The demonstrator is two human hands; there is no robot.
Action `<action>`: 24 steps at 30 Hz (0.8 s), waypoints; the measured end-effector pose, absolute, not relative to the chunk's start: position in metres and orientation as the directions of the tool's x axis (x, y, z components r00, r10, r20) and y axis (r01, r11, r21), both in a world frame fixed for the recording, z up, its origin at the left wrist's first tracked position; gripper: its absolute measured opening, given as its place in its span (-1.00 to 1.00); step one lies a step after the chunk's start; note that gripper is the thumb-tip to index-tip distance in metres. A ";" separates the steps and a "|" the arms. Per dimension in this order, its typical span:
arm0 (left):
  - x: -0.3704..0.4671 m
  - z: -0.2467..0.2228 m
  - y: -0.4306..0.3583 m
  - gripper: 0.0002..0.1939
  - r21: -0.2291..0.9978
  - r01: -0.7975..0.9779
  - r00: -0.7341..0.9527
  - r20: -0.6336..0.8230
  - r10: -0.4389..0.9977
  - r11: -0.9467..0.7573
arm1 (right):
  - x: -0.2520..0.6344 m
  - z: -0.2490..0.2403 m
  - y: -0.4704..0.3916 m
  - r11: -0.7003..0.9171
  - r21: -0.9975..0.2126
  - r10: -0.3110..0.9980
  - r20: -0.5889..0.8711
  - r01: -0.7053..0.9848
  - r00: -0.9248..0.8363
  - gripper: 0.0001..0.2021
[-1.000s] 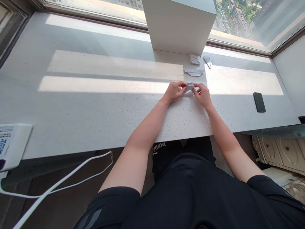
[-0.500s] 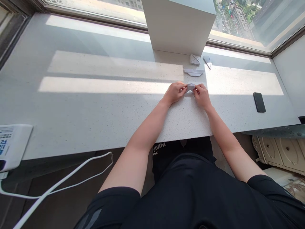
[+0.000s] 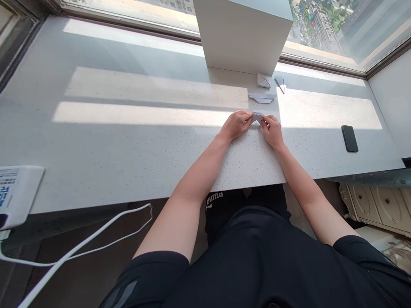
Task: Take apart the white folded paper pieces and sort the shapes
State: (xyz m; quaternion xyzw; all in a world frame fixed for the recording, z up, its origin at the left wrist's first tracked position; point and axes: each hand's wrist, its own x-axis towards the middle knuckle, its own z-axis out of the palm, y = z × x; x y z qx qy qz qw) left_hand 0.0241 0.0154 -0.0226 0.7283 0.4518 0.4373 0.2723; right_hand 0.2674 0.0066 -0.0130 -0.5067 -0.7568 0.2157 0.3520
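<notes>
A small folded paper piece (image 3: 257, 116) is held between my two hands, just above the pale speckled counter (image 3: 128, 158). My left hand (image 3: 238, 125) pinches its left end, and my right hand (image 3: 271, 130) pinches its right end. The paper bends in an arch between the fingertips; its finer folds are too small to tell. Just beyond my hands lies a boat-shaped folded paper (image 3: 262, 98). Behind that are a square folded paper (image 3: 263, 80) with crossing creases and, to its right, a narrow pointed folded paper (image 3: 280, 84).
A large white box (image 3: 244, 38) stands at the back by the window. A black phone (image 3: 349, 138) lies at the right. At the left edge sits a white device (image 3: 21, 192), with a white cable (image 3: 96, 233) hanging in front of the counter.
Both hands keep their hold on the small paper, which has tilted slightly. The rest of the scene has only shifted a little with the camera.
</notes>
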 end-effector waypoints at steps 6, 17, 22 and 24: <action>0.017 -0.017 0.012 -0.66 0.748 0.481 0.249 0.384 0.889 -0.458 | 0.308 0.002 0.034 0.235 -0.876 0.971 0.193 0.421 -0.141 -0.51; 0.017 -0.013 0.010 -0.64 0.766 0.499 0.252 0.318 0.914 -0.405 | 0.412 0.041 0.140 -0.080 -0.791 0.980 0.048 0.606 0.193 -0.79; 0.017 -0.012 0.010 -0.67 0.764 0.501 0.250 0.323 0.913 -0.408 | 0.410 0.045 0.159 -0.059 -0.666 0.985 0.083 0.744 0.153 -0.77; 0.018 -0.012 0.009 -0.68 0.764 0.502 0.248 0.322 0.914 -0.405 | 0.408 0.044 0.164 -0.052 -0.635 0.987 0.086 0.771 0.138 -0.77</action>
